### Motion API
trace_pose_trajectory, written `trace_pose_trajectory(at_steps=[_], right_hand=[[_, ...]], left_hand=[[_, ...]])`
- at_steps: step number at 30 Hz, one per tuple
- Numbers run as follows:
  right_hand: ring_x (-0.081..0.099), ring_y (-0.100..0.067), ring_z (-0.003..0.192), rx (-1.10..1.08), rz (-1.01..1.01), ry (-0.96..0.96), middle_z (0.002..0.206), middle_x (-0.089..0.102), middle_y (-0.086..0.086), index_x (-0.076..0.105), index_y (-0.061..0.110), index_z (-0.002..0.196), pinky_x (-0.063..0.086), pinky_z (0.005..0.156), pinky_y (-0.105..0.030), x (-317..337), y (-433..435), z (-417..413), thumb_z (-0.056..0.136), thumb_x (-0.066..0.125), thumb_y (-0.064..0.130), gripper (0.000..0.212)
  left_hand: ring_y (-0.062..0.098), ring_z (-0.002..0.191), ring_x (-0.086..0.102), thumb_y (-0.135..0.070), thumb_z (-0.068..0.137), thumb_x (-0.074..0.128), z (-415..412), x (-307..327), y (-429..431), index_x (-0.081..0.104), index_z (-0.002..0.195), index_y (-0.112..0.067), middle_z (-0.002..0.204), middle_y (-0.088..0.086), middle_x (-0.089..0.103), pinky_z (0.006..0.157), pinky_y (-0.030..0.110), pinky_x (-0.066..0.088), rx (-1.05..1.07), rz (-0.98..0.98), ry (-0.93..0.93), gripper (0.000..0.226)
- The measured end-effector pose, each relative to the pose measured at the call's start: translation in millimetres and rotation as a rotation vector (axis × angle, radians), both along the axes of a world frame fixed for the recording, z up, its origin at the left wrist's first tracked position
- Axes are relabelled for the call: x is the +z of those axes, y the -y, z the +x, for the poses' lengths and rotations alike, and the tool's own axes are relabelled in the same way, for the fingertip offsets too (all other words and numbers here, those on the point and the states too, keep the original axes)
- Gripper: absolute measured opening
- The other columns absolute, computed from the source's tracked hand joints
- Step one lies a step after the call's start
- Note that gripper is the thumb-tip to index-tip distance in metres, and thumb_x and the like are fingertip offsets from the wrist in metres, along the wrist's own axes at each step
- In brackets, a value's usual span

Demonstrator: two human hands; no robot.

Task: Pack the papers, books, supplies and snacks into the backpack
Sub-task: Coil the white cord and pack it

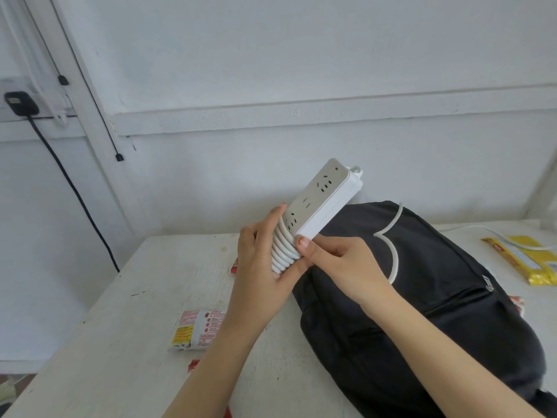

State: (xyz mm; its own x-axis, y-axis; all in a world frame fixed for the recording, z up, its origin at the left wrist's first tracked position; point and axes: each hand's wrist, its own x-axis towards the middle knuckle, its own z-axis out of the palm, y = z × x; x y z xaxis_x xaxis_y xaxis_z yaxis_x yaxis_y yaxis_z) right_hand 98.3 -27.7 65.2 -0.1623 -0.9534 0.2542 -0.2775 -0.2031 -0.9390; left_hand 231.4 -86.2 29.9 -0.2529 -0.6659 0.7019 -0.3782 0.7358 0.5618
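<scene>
White plastic power strip point(324, 200), smooth cord point(283, 251) coiled round it, gripped by both hands' fingers point(304, 244).

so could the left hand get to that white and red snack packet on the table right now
Probably not at once: the left hand is shut on the power strip. The snack packet lies uncovered on the table, just left of that forearm.

A white power strip point(324, 200), cord coiled round its lower end, tilts above the flat black backpack point(437, 312).

Left hand point(259, 251) raised and curled, right hand point(337, 263) closed beside it, thumbs uppermost, forearms angled inward, fingers touching.
</scene>
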Motion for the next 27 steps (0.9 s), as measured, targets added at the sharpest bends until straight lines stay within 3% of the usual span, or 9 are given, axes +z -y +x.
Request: trace_pose_trajectory(at_steps=[3,6,9,14,15,18,22,25,27], right_hand=[[0.065,-0.018,0.065,-0.085,-0.002,-0.194,0.074,0.071,-0.006,0.071,0.04,0.095,0.052,0.066,-0.037,-1,-2,-1,0.065,0.049,0.077,0.052],[0.038,-0.007,0.043,-0.162,0.032,-0.403,0.045,0.046,0.004,0.072,0.039,0.082,0.028,0.047,-0.017,3,-7,-7,0.078,0.049,0.065,0.035],[0.044,-0.006,0.046,-0.219,0.05,-0.648,0.047,0.046,0.009,0.056,0.034,0.061,0.027,0.048,-0.012,9,-12,-16,0.091,0.053,0.045,0.032],[0.051,-0.009,0.055,-0.329,-0.05,-0.915,0.056,0.054,0.005,0.059,0.026,0.07,0.039,0.063,-0.012,14,-17,-29,0.091,0.051,0.044,0.029],[0.05,-0.008,0.057,-0.309,-0.043,-0.924,0.058,0.052,0.005,0.055,0.025,0.07,0.04,0.069,-0.012,13,-17,-35,0.09,0.052,0.042,0.027],[0.048,-0.006,0.064,-0.196,0.025,-0.831,0.068,0.05,0.006,0.046,0.026,0.067,0.035,0.06,-0.021,13,-12,-58,0.089,0.054,0.039,0.027],[0.045,-0.007,0.054,-0.251,-0.001,-0.754,0.057,0.049,0.006,0.046,0.024,0.061,0.034,0.054,-0.025,22,-10,-70,0.087,0.058,0.041,0.033],[0.049,-0.008,0.055,-0.262,-0.042,-0.869,0.054,0.05,0.007,0.05,0.026,0.062,0.038,0.064,-0.027,32,-20,-61,0.086,0.059,0.039,0.028],[0.048,-0.007,0.054,-0.265,-0.056,-0.945,0.051,0.046,0.008,0.045,0.028,0.06,0.035,0.064,-0.019,37,-30,-51,0.086,0.058,0.038,0.031]], left_hand=[[-0.004,0.111,0.042,-0.047,0.076,0.063,1,-2,1,0.026,0.136,-0.044,0.121,-0.006,0.039,0.077,-0.001,0.038,0.018,0.014,0.015,0.071],[-0.007,0.107,0.041,-0.05,0.073,0.064,6,1,10,0.03,0.139,-0.039,0.117,-0.007,0.038,0.075,-0.001,0.039,0.07,0.067,-0.078,0.075],[-0.002,0.102,0.041,-0.041,0.074,0.071,13,4,18,0.029,0.139,-0.038,0.116,-0.008,0.035,0.072,-0.006,0.036,0.125,0.088,-0.065,0.077],[0.007,0.103,0.042,-0.047,0.074,0.069,18,-3,33,0.03,0.138,-0.034,0.117,-0.002,0.04,0.072,0.007,0.035,0.205,0.163,-0.04,0.076],[0.009,0.103,0.042,-0.048,0.074,0.068,21,-4,36,0.03,0.138,-0.033,0.119,0.0,0.041,0.071,0.008,0.036,0.223,0.179,-0.04,0.076],[0.011,0.103,0.043,-0.046,0.074,0.068,30,-7,40,0.031,0.138,-0.03,0.121,0.003,0.042,0.068,0.006,0.036,0.244,0.197,-0.047,0.076],[0.01,0.104,0.042,-0.043,0.076,0.069,31,-1,42,0.032,0.138,-0.029,0.119,0.002,0.041,0.068,0.006,0.034,0.252,0.161,-0.038,0.074],[0.012,0.104,0.041,-0.043,0.077,0.069,29,6,48,0.032,0.138,-0.029,0.118,0.006,0.042,0.07,0.011,0.035,0.286,0.166,-0.003,0.073],[0.013,0.104,0.039,-0.044,0.077,0.069,25,8,52,0.032,0.137,-0.029,0.117,0.007,0.041,0.074,0.02,0.039,0.304,0.175,0.061,0.072]])
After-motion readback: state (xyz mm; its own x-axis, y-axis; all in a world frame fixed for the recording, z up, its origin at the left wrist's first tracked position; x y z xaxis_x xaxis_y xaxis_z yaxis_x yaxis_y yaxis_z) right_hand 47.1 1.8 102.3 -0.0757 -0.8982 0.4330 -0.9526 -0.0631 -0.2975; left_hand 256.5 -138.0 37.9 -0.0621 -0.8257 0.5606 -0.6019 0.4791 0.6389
